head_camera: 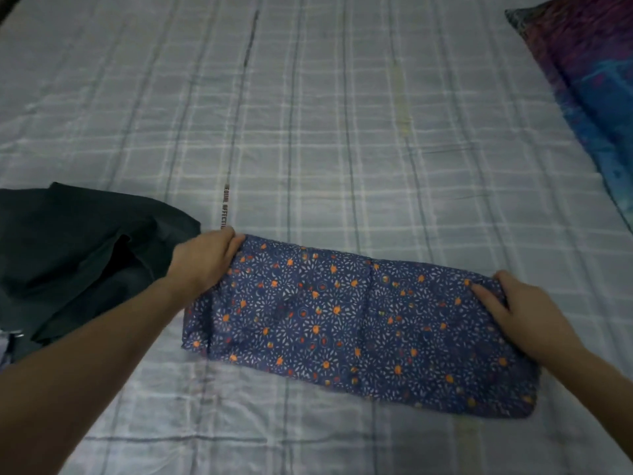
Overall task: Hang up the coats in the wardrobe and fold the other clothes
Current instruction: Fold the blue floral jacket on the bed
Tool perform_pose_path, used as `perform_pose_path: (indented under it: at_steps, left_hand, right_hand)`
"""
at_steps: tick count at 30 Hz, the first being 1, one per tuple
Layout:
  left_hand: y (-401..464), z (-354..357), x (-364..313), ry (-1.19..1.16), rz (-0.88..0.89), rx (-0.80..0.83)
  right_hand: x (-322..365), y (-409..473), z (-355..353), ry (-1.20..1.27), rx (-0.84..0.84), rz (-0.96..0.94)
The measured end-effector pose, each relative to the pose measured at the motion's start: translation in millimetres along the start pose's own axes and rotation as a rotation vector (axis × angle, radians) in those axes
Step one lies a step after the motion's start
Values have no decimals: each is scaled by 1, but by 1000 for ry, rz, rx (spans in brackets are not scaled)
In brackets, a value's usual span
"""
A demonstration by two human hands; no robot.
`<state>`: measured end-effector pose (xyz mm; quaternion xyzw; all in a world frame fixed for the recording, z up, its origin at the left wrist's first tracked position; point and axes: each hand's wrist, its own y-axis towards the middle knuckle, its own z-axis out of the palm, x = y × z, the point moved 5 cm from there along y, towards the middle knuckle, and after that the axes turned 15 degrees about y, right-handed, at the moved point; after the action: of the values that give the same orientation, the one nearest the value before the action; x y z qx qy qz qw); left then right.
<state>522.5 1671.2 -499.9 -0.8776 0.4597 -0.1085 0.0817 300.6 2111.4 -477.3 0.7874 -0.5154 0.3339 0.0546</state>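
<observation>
A blue garment (pixel 342 323) with an orange and white flower print lies folded into a long strip on the bed (pixel 308 132). My left hand (pixel 205 258) grips its far left corner, fingers curled over the edge. At the far right end, my right hand (pixel 513 310) holds the garment, thumb on top of the cloth and fingers around the end. A dark green garment (pixel 75 255) lies crumpled on the bed to the left, partly under my left forearm.
The bed is covered by a pale grey checked sheet. A blue and purple patterned pillow (pixel 592 90) lies along the right edge. Bare sheet stretches beyond the blue garment and in front of it.
</observation>
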Motion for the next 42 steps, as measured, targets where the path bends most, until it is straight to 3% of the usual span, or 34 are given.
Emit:
perform_pose_path:
  at_steps: [3,8,12,15,18,20,22,27,31,35,42]
  left_hand:
    - [8,-7,9,123,1,-104]
    - [22,17,6,227,18,3]
    - [27,21,11,273,-23,20]
    - [13,0,-14,105,-51,-200]
    - [-27,-30,-70,-54,156,-443]
    - [-57,-26,-109,-105,304,-431]
    - [-73,5,-132,-82,364,-298]
    - [-69,75,-137,67,367,-108]
    - [-68,58,-141,34,354,-110]
    - [-90,22,-168,-86,370,-255]
    - [-100,69,-204,-37,372,-97]
  right_hand:
    - [-1,12,-13,-5,-20,-48]
    - [-34,39,5,-185,28,59]
    - [-56,37,-4,-163,31,150]
    - [-49,27,-9,-129,-85,195]
    - [-27,21,-9,-83,-196,103]
    - [-24,22,0,-27,-77,81]
    - [-28,21,9,-27,58,121]
    - [-33,29,3,4,109,168]
    - [-23,35,-5,48,148,219]
    - [-10,40,-19,71,303,358]
    - [14,33,-32,-8,583,372]
